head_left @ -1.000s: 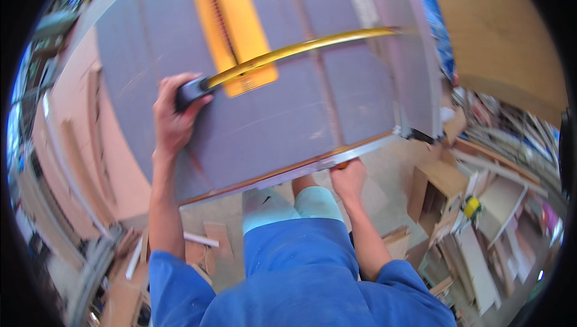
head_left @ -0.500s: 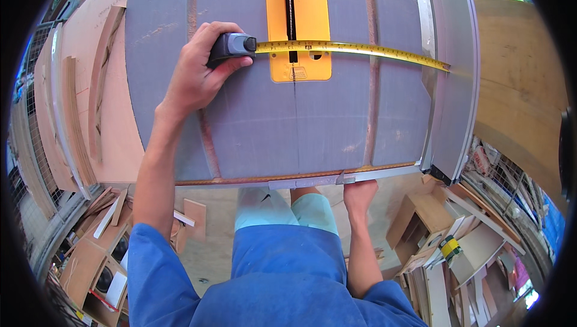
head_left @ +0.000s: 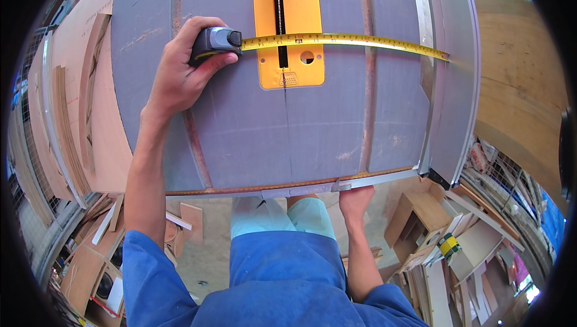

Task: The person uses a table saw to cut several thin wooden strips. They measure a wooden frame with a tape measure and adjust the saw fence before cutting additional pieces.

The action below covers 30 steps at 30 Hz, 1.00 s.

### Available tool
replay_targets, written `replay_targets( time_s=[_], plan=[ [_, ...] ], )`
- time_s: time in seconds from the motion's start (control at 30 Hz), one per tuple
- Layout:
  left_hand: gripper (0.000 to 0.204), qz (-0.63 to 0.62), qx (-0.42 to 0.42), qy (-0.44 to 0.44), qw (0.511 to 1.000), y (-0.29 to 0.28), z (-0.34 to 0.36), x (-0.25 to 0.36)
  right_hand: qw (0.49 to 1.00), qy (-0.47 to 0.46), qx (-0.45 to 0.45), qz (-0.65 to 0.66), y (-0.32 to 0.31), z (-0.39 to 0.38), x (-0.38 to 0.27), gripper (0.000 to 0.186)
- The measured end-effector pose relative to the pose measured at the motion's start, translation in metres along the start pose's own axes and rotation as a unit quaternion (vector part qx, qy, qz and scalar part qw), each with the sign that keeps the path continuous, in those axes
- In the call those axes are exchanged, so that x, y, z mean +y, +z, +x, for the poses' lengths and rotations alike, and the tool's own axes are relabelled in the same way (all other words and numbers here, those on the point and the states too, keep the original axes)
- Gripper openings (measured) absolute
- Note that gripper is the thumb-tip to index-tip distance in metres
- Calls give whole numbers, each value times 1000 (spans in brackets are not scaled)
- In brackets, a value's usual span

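Observation:
My left hand [head_left: 180, 75] is closed around a dark grey tape measure [head_left: 217, 45], thumb on its near side. The extended yellow blade [head_left: 348, 40] crosses the grey saw table [head_left: 324, 129] and its yellow throat plate [head_left: 303, 12], over the dark slot. Its far end meets the long metal fence [head_left: 454, 81] on the right. My right hand [head_left: 356, 202] is closed at the table's front edge, just below a metal rail [head_left: 384, 177]. The rail hides its fingertips, so what they grip does not show.
Long wood strips [head_left: 90, 93] lean on a pale board at the left. A brown wooden panel [head_left: 520, 75] lies beyond the fence. Offcuts and an open wooden box [head_left: 415, 216] stand at lower right; more boards [head_left: 90, 261] lie at lower left.
The view has shifted, moving the table leftward in the picture. My left hand and the tape blade sit farther up the throat plate, uncovering its round hole. My right hand remains below the rail.

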<state>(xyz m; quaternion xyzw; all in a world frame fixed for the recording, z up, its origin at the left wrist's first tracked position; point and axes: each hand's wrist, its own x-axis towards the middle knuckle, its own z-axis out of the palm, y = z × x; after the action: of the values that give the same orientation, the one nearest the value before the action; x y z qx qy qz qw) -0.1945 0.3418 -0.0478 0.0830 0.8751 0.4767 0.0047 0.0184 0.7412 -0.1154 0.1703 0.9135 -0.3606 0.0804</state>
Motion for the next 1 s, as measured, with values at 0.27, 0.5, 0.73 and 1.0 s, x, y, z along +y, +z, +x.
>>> replay_targets(
  time_s=[0.27, 0.5, 0.73, 1.0],
  plan=[
    [43, -6, 22, 33, 999, 3, 4, -6, 996, 75, -51, 21, -10, 4, -11, 18],
    [42, -12, 18, 39, 999, 3, 5, -8, 998, -2, -52, -18, -8, 6, 3, 17],
    [41, -3, 21, 32, 999, 3, 4, -6, 998, 8, -67, -1, -11, 8, -1, 16],
    [41, 4, 19, 20, 1000, 4, 5, -5, 997, 1, -68, 41, -9, 8, 4, 16]
  ],
)
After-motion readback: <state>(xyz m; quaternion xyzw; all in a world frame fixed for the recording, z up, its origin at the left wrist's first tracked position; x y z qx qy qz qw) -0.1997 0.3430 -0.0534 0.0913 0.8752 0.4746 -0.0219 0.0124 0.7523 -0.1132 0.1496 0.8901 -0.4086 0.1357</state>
